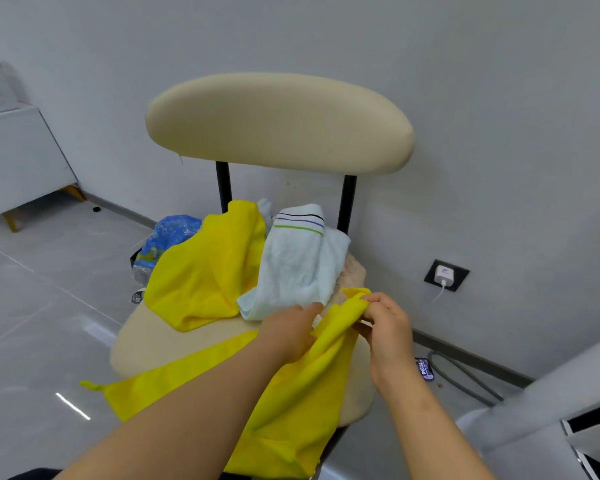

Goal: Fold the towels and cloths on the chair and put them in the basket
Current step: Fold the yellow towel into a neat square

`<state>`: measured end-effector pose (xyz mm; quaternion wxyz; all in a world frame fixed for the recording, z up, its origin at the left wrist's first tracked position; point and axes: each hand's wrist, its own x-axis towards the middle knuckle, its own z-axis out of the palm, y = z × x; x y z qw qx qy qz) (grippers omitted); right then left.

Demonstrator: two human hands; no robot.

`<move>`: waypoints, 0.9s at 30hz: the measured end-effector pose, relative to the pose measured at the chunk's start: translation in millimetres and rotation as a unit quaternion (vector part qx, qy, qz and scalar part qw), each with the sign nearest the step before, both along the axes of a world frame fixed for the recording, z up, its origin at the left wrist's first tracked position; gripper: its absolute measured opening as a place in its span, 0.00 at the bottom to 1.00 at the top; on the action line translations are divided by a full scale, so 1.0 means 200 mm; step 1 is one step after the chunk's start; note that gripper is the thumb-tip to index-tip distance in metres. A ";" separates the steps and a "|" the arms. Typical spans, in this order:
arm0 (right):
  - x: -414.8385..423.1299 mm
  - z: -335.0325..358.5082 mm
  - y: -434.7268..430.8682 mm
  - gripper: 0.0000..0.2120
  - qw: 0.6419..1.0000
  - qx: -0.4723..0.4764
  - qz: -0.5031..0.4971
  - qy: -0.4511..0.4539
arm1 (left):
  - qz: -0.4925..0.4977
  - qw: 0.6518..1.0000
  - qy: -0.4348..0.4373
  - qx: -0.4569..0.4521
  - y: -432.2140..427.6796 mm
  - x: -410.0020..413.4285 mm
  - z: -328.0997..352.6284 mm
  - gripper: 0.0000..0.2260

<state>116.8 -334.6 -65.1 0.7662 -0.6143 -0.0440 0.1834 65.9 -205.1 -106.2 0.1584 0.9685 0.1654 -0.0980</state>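
Pinching yellow cloth (pixel 291 403) at its far-right corner, on chair (pixel 153 341) seat's near edge.
Long axis runs from that corner toward near left, free tip hanging off the seat. Right hand (pixel 385 327) pinches the corner; left hand (pixel 288 332), just left of it, grips the same edge. Second yellow cloth (pixel 201 271) and pale blue towel (pixel 295 268) lie farther back.

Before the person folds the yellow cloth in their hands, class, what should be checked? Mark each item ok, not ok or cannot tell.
1. Right hand pinches a corner of the held yellow cloth: ok.
2. Left hand grips that cloth: cannot tell, fingertips hidden.
3. Cloth spread flat: not ok, bunched and hanging off the chair seat.
4. Free seat space: not ok, second yellow cloth and pale blue towel are heaped there.
5. Basket within reach: cannot tell, not in view.
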 end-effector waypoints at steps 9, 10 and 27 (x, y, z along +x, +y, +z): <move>0.05 -0.16 -0.07 0.11 0.989 -0.147 -0.009 -0.012 | 0.045 0.997 0.030 -0.063 0.01 0.04 -0.05 0.14; 0.05 -0.16 -0.07 0.10 0.988 -0.150 -0.012 -0.016 | 0.059 0.995 0.008 -0.075 0.02 0.04 -0.04 0.11; 0.01 0.12 0.01 0.11 0.981 -0.109 -0.089 -0.133 | 0.336 0.805 -0.389 -0.296 0.28 -0.23 0.45 0.10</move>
